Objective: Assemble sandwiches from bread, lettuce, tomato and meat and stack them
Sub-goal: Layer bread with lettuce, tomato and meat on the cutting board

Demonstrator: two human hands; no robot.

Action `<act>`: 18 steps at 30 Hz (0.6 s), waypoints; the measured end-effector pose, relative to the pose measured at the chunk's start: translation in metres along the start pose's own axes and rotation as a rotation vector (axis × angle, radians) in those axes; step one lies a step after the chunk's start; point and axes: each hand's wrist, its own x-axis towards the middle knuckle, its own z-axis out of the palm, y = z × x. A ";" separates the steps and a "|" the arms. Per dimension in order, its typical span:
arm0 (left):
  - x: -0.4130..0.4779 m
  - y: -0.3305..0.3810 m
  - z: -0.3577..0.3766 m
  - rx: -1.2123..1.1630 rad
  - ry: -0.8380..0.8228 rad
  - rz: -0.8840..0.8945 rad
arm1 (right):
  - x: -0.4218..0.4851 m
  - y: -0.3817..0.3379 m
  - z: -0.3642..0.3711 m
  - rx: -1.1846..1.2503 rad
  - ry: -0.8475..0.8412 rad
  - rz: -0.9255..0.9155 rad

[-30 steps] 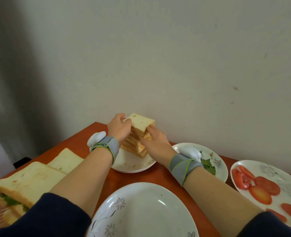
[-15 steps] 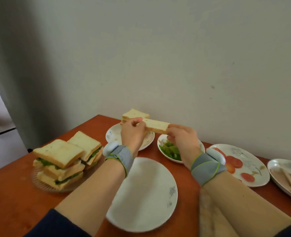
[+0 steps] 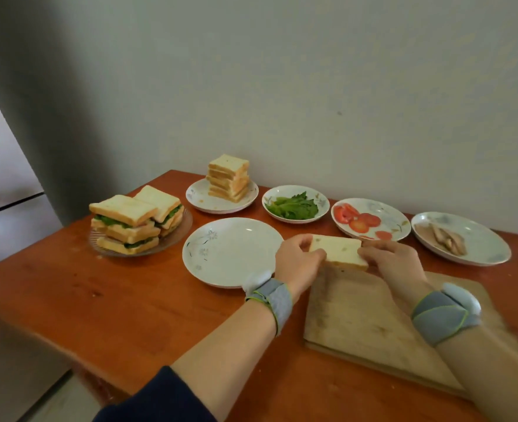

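Five white plates [image 3: 221, 269], one glass dish [image 3: 187, 222], one cutting board [image 3: 358, 324], one bread slice [image 3: 336, 249], perhaps five sandwiches [image 3: 123, 210].

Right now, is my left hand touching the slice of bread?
Touching. The head view shows the left hand gripping the bread slice at its left edge; the right hand holds the other end.

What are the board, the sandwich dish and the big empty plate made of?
Board: pale matte wood, perhaps bamboo; grain and stains show. Sandwich dish: seemingly clear glass; the orange-brown table shows through its rim. Big empty plate: glossy white glazed ceramic by its sheen, possibly melamine.
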 end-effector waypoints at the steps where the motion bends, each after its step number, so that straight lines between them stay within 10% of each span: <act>1: -0.007 -0.001 0.007 0.026 -0.027 0.020 | -0.003 0.007 -0.010 -0.013 0.014 0.007; 18: -0.041 -0.008 0.068 0.248 -0.193 0.173 | -0.038 0.051 -0.083 -0.221 0.130 -0.094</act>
